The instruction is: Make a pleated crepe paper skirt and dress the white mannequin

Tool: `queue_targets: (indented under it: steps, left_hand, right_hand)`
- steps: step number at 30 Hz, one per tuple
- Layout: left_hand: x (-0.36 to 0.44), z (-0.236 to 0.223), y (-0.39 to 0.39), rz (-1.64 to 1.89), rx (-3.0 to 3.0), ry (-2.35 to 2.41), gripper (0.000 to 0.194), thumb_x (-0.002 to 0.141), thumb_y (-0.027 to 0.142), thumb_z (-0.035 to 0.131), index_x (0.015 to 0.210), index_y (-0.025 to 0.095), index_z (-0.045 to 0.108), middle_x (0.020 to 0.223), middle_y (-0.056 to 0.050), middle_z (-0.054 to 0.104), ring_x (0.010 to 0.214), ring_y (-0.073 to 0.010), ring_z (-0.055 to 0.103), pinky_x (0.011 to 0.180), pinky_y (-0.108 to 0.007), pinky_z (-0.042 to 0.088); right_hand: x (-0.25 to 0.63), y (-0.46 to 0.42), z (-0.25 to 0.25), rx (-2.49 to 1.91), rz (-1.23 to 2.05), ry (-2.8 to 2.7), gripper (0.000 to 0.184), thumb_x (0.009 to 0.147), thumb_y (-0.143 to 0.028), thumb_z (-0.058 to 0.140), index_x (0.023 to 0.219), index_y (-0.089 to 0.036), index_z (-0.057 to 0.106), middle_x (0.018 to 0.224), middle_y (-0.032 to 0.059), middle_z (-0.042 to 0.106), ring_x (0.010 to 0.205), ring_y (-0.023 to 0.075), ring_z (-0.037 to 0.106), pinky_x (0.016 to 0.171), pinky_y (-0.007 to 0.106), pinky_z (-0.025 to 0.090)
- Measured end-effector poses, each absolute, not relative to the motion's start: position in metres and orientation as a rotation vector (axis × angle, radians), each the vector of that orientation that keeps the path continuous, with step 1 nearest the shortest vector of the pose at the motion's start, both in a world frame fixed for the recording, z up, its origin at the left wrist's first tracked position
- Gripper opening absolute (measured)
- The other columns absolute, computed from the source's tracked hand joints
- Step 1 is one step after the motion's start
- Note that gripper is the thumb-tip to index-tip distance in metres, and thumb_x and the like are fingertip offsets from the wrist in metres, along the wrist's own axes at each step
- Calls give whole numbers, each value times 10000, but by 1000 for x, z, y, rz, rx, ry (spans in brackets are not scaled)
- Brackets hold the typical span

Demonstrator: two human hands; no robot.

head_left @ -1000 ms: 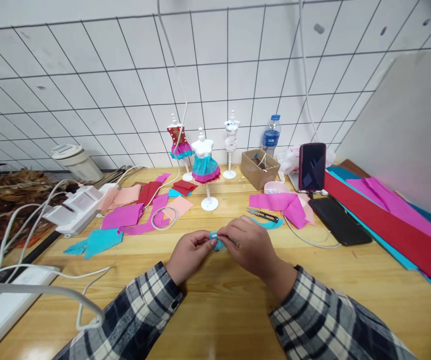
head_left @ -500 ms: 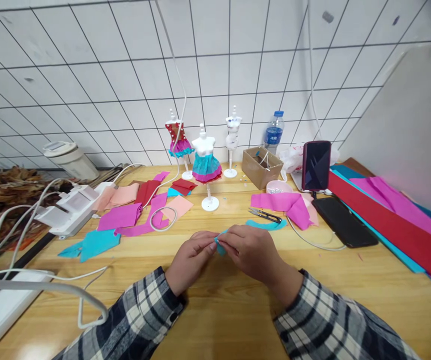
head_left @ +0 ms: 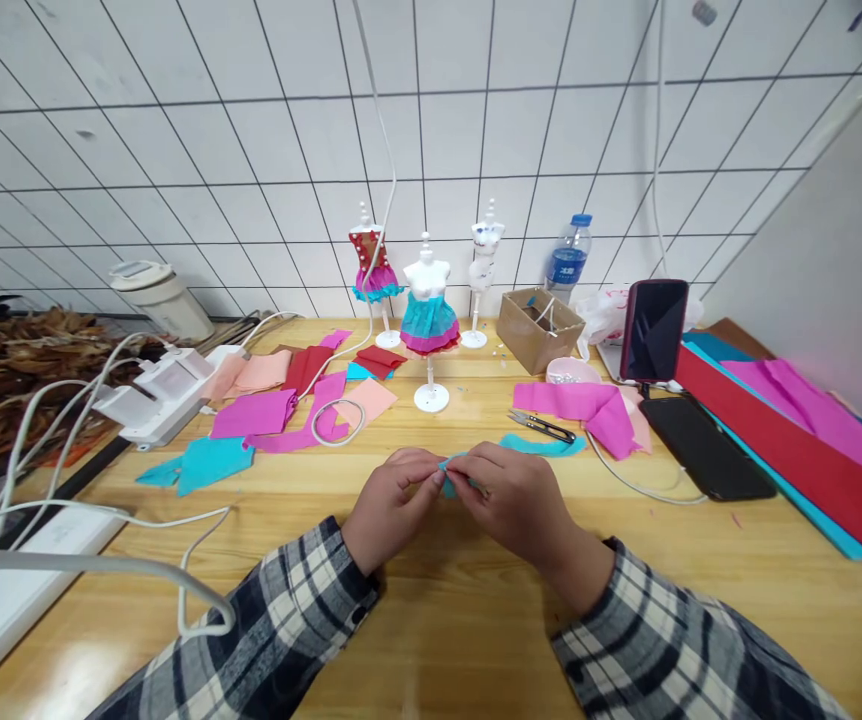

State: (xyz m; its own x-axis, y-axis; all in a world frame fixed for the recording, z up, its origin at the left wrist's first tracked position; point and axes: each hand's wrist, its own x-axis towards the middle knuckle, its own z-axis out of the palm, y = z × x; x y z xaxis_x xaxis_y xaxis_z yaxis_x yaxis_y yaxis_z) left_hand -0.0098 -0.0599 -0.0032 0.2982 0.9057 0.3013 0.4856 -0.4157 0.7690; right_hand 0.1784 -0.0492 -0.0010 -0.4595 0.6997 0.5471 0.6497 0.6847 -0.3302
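Between my hands is a small piece of turquoise crepe paper, mostly hidden by my fingers. My left hand pinches its left side with thumb and forefinger. From the other side my right hand pinches it too, the fingertips of both hands almost touching. Just beyond my right hand lies a turquoise strip, with black-handled thread snips behind it. Straight ahead stands a small white dress form wearing a turquoise and magenta ruffled skirt.
Two more dress forms stand at the wall. To the right are a cardboard box, a bottle, a bead bowl and phones. Folded paper pieces, a power strip and cables lie left.
The view has shifted a little, so the whole scene sits slightly further right. Both hands still pinch the turquoise piece, and less of it shows below the fingers.
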Motion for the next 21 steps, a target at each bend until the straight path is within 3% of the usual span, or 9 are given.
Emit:
queue_targets:
  steps: [9, 21]
  left_hand:
    - [-8, -6, -58, 1024, 2096, 1283, 232, 902, 247, 547, 882, 235, 778, 882, -48, 777, 857, -193, 676, 822, -323, 499]
    - [-11, -5, -59, 1046, 1981, 1341, 229, 874, 295, 579, 807, 227, 787, 824, -47, 782, 825, -189, 697, 810, -299, 527]
  right_hand:
    - [171, -49, -1, -1154, 426, -2022, 78, 823, -183, 640, 790, -222, 698, 750, -11, 698, 646, 127, 599, 578, 241, 391]
    - [173, -50, -5, -1018, 416, -2055, 157, 919, -268, 595, 920, -235, 748, 758, 10, 727, 664, 136, 644, 599, 246, 433]
